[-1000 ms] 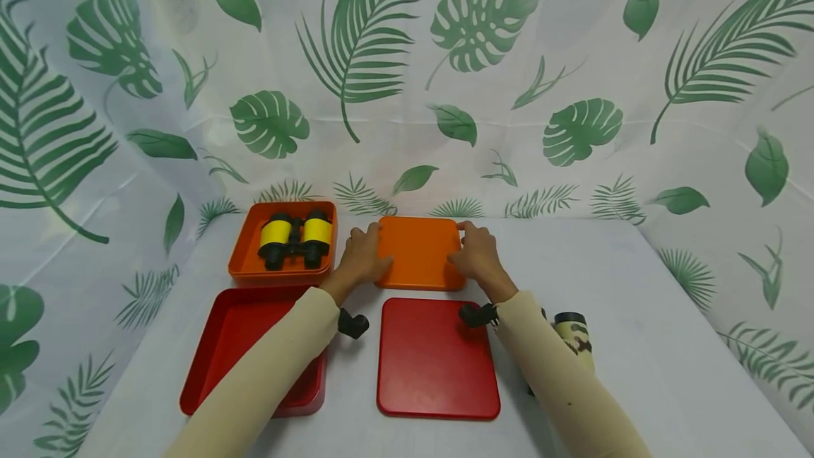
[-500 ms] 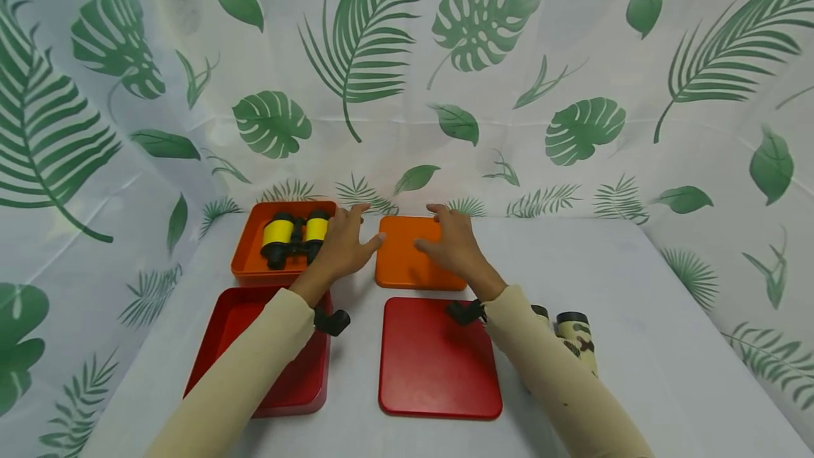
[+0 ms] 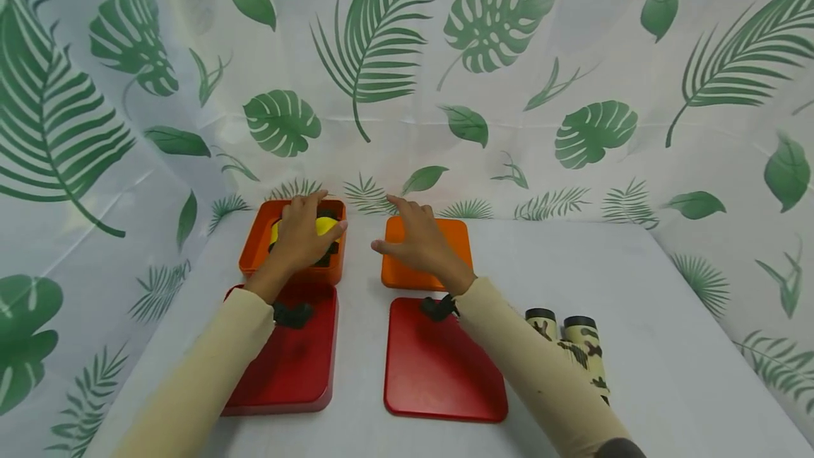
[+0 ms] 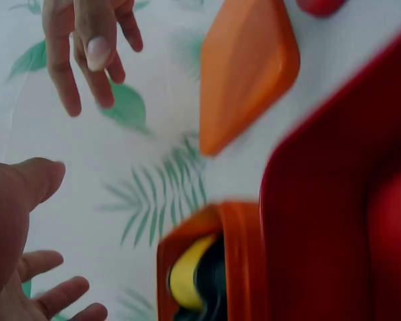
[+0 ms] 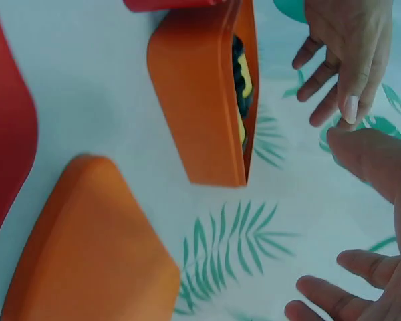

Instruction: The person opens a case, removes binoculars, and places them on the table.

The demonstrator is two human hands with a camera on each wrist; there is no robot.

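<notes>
My left hand (image 3: 302,233), fingers spread, hovers over the orange box (image 3: 254,246) at the back left. Inside that box lie yellow and black binoculars (image 3: 327,225), partly hidden by the hand in the head view; the left wrist view also shows their yellow barrel (image 4: 190,274). My right hand (image 3: 420,237) is raised over the left part of the flat orange lid (image 3: 454,242), fingers extended and holding nothing. In the right wrist view, both the orange lid (image 5: 100,261) and the side of the orange box (image 5: 194,100) stand apart from the hand.
A red box (image 3: 286,359) stands in front of the orange box, partly under the left forearm. The red lid (image 3: 439,366) lies flat at the front middle. Camouflage binoculars (image 3: 585,345) lie to the right, beside the right sleeve. A leaf-print curtain (image 3: 509,126) backs the table.
Both hands have come off the orange lid's sides and moved left through the air. The left is now above the orange box; the lid stays on the table.
</notes>
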